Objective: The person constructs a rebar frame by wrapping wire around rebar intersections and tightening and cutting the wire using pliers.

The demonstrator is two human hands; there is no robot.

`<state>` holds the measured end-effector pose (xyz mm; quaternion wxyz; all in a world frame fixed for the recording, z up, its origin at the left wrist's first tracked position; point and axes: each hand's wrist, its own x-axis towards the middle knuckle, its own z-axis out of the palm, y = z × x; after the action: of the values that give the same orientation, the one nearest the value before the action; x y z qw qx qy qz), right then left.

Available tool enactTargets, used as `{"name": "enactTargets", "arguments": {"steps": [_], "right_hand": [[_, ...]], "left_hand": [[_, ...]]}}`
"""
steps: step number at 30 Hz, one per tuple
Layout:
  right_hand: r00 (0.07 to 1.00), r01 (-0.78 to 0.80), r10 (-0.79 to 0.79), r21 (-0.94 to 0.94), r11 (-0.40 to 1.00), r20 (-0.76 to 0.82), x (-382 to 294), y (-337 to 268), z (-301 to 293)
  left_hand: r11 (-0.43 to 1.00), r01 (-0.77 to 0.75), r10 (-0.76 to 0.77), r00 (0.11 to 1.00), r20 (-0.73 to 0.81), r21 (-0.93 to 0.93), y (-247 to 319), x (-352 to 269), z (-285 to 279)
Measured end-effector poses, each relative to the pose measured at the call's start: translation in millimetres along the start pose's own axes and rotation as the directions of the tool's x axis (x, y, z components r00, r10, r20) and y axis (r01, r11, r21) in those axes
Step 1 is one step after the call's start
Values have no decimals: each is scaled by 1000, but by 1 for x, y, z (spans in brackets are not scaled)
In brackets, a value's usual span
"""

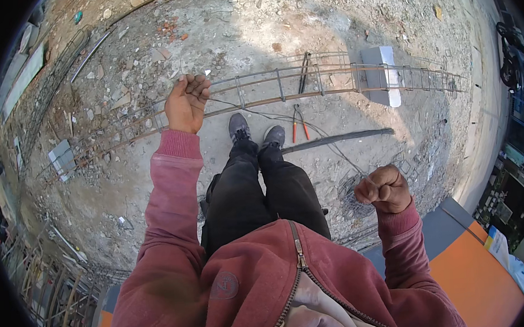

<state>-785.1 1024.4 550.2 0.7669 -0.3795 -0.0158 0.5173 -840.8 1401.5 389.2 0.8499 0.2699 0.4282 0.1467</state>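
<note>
My right hand (384, 189) is closed round one end of some thin steel wires (329, 143). These wires run in a slack curve up to my left hand (188, 104), raised with its palm showing and fingers curled; a fine wire stands up from its thumb tip. Beyond my shoes lies a long rebar cage (279, 85) of rusty bars with square stirrups, and my left hand covers part of it. Pincers with red handles (299, 124) lie on the ground before my feet. Next to them is a bundle of straight dark tie wire (347, 138).
A grey-white block (380, 75) is under the cage at right, another block (62, 159) near its left end. A dark long-handled tool (304, 74) touches the cage. Coiled wire (355, 195) lies by my right hand. Rubble and rebar are at left, an orange-grey surface (475, 280) behind me.
</note>
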Motion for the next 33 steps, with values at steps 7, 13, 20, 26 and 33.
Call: {"name": "enactTargets", "arguments": {"steps": [7, 13, 20, 26, 33], "right_hand": [[798, -602, -18, -798, 37, -603, -11, 23, -66], [827, -495, 547, -290, 819, 133, 6, -2, 3], [654, -258, -267, -540, 801, -708, 1, 23, -91], [686, -697, 701, -449, 559, -193, 10, 25, -7], [915, -403, 402, 93, 911, 24, -2, 8, -7]], "left_hand": [[998, -45, 53, 981, 184, -48, -1, -42, 32], [979, -107, 83, 987, 138, 171, 14, 3, -5], [967, 215, -124, 866, 484, -138, 24, -31, 18], [895, -19, 14, 1000, -13, -445, 50, -6, 30], [811, 279, -39, 903, 428, -514, 79, 30, -22]]}}
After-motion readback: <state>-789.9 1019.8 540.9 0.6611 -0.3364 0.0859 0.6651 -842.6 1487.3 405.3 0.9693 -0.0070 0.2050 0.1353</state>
